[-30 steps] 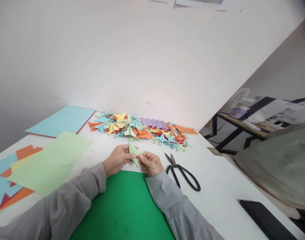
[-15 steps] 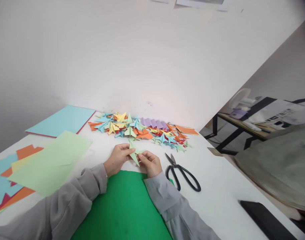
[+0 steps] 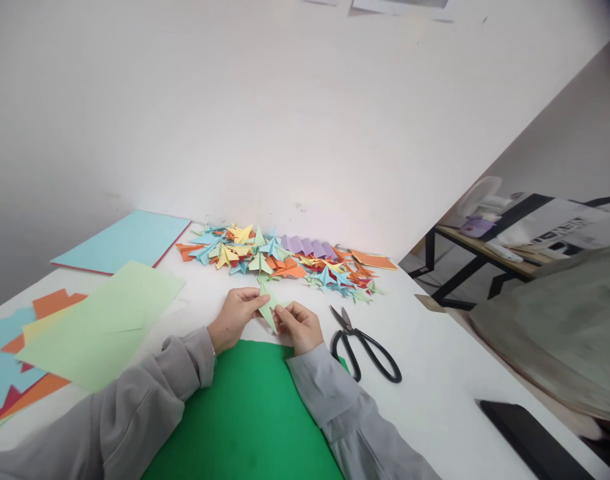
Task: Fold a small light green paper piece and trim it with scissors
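Paper piece, pale green and folded to a point, held just below the centre of the frame, near the far edge of a green sheet. Pinched from the left by the thumb and fingers of the left hand, from the right by those of the right hand; closed narrow on the paper on both sides.

Towards the right edge, large dark lettering on a pale bag; slanted and blurred, cannot make out the word. Contents of the bag hidden. Beneath it, a wood-topped stand with black legs. At the top edge, a printed sheet on the wall, cut off by the frame, too little in view to read.

Across the middle, on the white bench, a heap of small paper planes in yellow, blue, orange and pale green, with purple pleated pieces and, at the right end, orange sheets. Right of the hands, black-handled scissors, blades slightly parted. Lower right, a flat black object. At left, a blue sheet; below it, a large pale green sheet overlapping coloured scraps.
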`<act>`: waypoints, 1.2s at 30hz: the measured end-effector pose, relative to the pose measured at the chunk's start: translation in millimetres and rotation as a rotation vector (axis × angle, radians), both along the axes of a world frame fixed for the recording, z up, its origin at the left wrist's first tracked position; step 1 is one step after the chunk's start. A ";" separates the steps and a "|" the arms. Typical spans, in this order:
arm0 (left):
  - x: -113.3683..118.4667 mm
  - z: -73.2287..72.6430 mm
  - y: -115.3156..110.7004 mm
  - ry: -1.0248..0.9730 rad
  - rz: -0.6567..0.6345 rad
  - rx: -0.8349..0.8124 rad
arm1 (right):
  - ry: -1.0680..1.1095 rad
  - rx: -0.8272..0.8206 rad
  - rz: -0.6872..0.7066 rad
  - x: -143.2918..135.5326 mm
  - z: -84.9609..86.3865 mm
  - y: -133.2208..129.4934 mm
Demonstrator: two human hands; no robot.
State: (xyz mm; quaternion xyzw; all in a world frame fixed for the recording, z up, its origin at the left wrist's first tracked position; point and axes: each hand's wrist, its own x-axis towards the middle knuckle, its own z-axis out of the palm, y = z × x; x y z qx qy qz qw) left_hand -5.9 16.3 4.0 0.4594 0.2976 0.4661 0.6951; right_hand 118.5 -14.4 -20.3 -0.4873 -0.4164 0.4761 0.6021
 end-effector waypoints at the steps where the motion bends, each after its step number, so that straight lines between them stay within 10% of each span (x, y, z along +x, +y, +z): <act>1: 0.0 -0.9 0.3 0.014 0.001 0.020 | 0.002 -0.003 0.005 0.2 0.2 0.1; 28: -1.2 -7.5 1.6 0.156 -0.074 0.148 | -0.054 0.002 0.108 0.7 -3.7 0.9; 36: 0.1 -8.2 2.4 0.165 -0.028 0.115 | -0.458 0.182 -0.040 3.2 -2.6 -3.8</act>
